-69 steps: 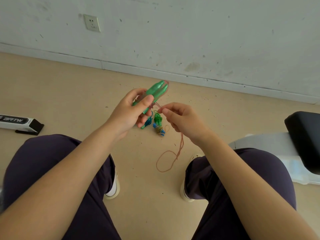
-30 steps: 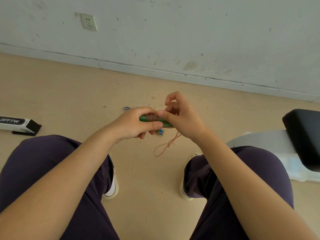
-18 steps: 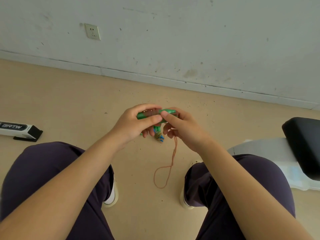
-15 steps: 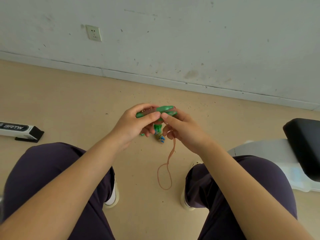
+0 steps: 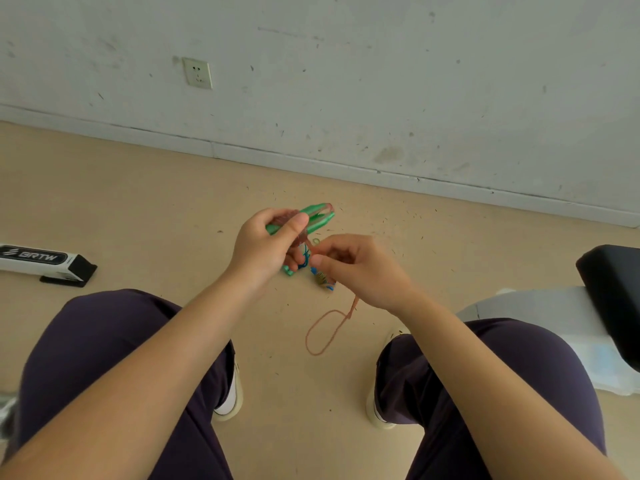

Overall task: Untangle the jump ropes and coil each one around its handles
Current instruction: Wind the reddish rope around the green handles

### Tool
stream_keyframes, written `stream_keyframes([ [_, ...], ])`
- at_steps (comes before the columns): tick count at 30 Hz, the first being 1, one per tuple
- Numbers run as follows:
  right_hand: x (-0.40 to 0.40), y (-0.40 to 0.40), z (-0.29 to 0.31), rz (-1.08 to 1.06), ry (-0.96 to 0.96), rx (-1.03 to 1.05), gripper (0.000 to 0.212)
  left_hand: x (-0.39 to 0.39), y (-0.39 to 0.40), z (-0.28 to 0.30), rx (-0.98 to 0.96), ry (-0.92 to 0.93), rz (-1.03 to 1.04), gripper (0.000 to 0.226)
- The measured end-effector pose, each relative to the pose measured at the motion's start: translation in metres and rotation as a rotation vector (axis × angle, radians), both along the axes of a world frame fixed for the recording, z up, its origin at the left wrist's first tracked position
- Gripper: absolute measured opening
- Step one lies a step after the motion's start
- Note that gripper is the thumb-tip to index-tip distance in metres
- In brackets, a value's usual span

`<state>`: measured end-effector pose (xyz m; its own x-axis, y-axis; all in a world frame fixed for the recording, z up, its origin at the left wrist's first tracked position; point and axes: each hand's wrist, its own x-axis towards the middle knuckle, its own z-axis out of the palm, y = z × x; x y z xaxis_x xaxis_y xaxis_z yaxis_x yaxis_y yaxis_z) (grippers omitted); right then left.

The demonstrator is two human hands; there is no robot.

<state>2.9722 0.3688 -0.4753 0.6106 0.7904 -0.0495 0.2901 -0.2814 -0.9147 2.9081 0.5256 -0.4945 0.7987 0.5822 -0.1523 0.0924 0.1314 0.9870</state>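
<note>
The left hand (image 5: pixel 265 245) clamps two glossy green plastic handles (image 5: pixel 317 218), thumb over the turns; the right hand (image 5: pixel 356 268) pinches the thin pinkish-brown cord (image 5: pixel 323 332). If either loosens, the windings, seemingly few, could spring off.

Pale grey-white plaster wall (image 5: pixel 381 81) across the top, scuffed and flecked with dark marks. White square wall socket (image 5: pixel 197 73) set into it at upper left. Low white skirting board (image 5: pixel 311 161) running along the base, slanting down toward the right. Beige smooth floor (image 5: pixel 138 209) below, evenly lit, scattered with tiny dark specks. White oblong box with black end and lettering (image 5: pixel 41 261) lying at the left edge. Black padded cushion on a white-grey frame (image 5: pixel 609 292) at the right edge.
</note>
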Motion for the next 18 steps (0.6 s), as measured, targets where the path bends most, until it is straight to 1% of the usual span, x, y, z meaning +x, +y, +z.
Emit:
stream_keyframes([
  [2, 0.005, -0.003, 0.005, -0.032, -0.107, -0.009, 0.010, 0.001, -0.002, 0.000, 0.035, 0.031, -0.049, 0.022],
  [5, 0.016, -0.010, 0.007, -0.122, -0.254, -0.006, 0.005, -0.001, -0.003, 0.001, 0.075, 0.087, -0.216, 0.016],
  [7, 0.023, -0.015, 0.007, -0.164, -0.325, 0.030, 0.003, -0.002, -0.002, 0.002, 0.043, 0.087, -0.320, 0.017],
  [10, 0.027, -0.019, 0.006, -0.202, -0.318, 0.077, 0.002, -0.003, 0.000, 0.004, -0.004, 0.091, -0.456, 0.030],
  [13, 0.023, -0.019, 0.004, -0.195, -0.268, 0.080, 0.004, -0.004, 0.000, 0.003, 0.032, 0.102, -0.557, 0.032],
  [16, 0.020, -0.017, 0.002, -0.186, -0.261, 0.076, 0.005, -0.005, 0.000, 0.002, 0.061, 0.114, -0.578, 0.039],
  [18, 0.021, -0.017, 0.001, -0.190, -0.237, 0.069, 0.008, -0.006, -0.001, 0.003, 0.107, 0.129, -0.578, 0.037],
])
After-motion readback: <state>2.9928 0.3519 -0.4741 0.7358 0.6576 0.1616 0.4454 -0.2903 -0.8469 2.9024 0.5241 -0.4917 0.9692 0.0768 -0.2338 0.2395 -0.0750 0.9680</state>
